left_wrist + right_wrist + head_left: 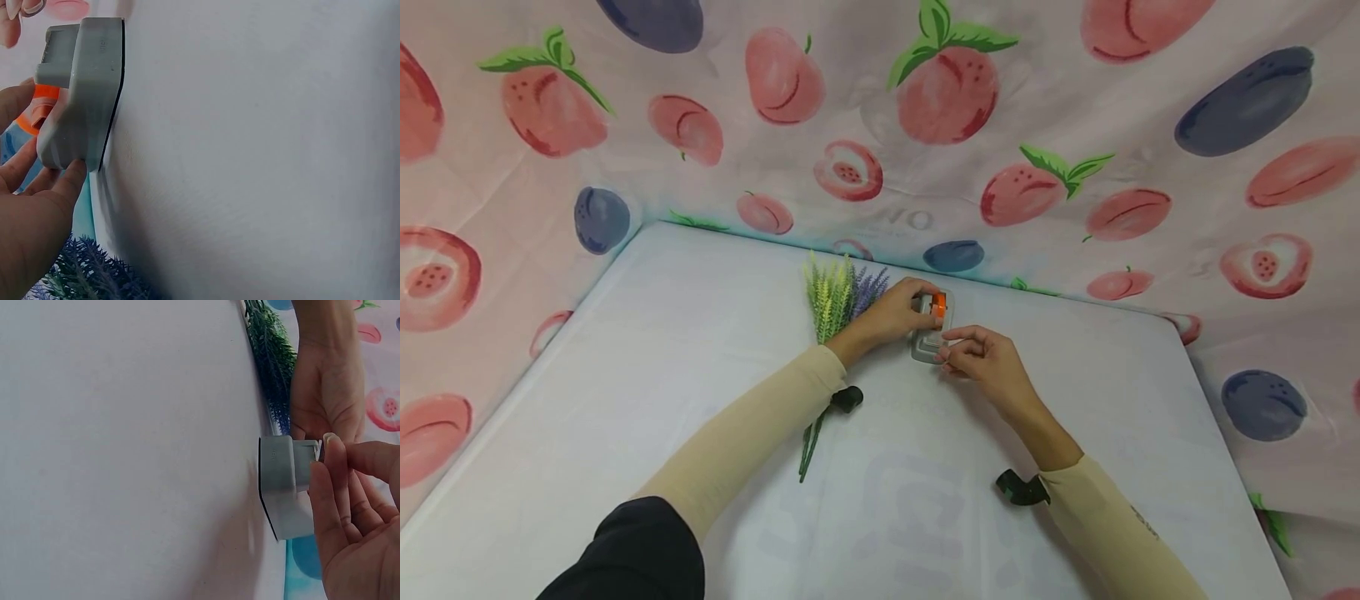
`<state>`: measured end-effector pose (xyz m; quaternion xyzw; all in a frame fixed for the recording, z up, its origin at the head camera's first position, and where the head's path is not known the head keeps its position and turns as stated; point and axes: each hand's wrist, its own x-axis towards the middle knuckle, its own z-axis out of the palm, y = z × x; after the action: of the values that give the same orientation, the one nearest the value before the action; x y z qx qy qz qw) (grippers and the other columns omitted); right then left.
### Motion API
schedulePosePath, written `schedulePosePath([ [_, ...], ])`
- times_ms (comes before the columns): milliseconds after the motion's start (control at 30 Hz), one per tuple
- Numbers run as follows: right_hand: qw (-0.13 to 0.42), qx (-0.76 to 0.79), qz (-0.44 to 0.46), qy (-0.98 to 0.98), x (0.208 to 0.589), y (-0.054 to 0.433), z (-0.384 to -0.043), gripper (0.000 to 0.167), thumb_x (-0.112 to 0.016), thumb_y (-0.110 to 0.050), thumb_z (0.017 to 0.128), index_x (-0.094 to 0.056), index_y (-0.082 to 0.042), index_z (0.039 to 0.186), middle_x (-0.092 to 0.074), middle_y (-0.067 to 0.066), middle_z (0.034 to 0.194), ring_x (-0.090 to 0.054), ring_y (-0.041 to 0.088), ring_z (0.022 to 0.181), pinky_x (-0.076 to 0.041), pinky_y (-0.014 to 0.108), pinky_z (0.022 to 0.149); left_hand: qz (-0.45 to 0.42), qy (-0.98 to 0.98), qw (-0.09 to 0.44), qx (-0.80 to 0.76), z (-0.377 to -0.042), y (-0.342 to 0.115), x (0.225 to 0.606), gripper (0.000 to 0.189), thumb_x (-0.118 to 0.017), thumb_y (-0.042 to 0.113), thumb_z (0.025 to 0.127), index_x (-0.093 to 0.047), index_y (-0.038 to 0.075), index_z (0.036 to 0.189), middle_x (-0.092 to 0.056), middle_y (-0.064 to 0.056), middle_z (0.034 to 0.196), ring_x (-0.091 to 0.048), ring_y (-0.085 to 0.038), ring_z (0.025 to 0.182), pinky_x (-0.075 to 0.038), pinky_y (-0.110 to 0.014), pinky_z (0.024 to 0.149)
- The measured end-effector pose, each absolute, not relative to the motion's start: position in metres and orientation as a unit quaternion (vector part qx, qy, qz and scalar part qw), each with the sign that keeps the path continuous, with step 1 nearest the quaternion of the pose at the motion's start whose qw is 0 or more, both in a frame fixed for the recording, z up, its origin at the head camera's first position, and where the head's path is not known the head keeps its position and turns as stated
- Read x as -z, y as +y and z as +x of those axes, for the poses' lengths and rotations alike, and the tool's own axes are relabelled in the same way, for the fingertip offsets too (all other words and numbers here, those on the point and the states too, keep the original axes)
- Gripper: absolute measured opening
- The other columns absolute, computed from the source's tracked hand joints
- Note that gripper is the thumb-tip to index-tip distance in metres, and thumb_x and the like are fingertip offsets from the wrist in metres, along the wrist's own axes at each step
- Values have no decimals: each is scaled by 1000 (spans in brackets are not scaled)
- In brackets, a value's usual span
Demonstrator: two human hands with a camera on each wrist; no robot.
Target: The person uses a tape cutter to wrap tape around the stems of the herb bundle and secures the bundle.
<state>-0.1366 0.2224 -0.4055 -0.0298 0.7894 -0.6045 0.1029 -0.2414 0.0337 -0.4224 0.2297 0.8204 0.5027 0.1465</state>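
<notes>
A grey desktop tape dispenser (928, 348) stands on the table near its back edge, with an orange core (939, 305) in its roll space. My left hand (889, 315) grips its rear part. In the left wrist view the thumb is at the orange core and the fingertips (76, 170) press the grey side. My right hand (991, 364) is at the dispenser's front end. Its thumb and index finger (335, 447) come together right at the cutter edge, pinching the tape's end there; the clear tape itself is mostly hidden by the fingers.
Artificial yellow-green flower stems (831, 304) and purple lavender sprigs (869, 287) lie left of the dispenser, partly under the left forearm. Black wrist cameras sit by the left sleeve (775, 408) and right sleeve (1112, 508). A fruit-printed cloth (925, 179) hangs behind the white table (700, 308).
</notes>
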Motion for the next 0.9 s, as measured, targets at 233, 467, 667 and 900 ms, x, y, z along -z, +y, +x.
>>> schedulePosePath([
  [233, 112, 599, -21, 792, 406, 221, -137, 29, -65, -5, 98, -65, 3, 126, -75, 18, 102, -73, 30, 96, -60, 30, 82, 235, 811, 152, -514, -242, 33, 423, 51, -74, 20, 95, -57, 7, 141, -49, -7, 148, -42, -23, 141, -35, -44, 116],
  [467, 123, 602, -21, 789, 407, 219, -136, 29, -67, -6, 97, -67, 3, 124, -76, 15, 98, -73, 27, 93, -60, 29, 81, 241, 808, 152, -515, -243, 31, 421, 46, -69, 20, 98, -58, 7, 141, -49, -8, 149, -42, -25, 142, -36, -43, 117],
  [667, 133, 601, -12, 788, 407, 218, -132, 30, -67, -8, 98, -67, 2, 126, -75, 18, 102, -73, 29, 96, -59, 30, 82, 238, 812, 156, -510, -243, 31, 421, 47, -68, 22, 99, -57, 8, 142, -49, -7, 150, -43, -26, 142, -37, -44, 116],
  [900, 143, 613, -1, 777, 407, 218, -128, 33, -68, -7, 97, -65, 2, 129, -76, 15, 100, -73, 28, 98, -60, 32, 84, 234, 816, 156, -505, -243, 32, 421, 48, -70, 25, 98, -58, 9, 142, -49, -7, 150, -44, -26, 141, -38, -44, 115],
])
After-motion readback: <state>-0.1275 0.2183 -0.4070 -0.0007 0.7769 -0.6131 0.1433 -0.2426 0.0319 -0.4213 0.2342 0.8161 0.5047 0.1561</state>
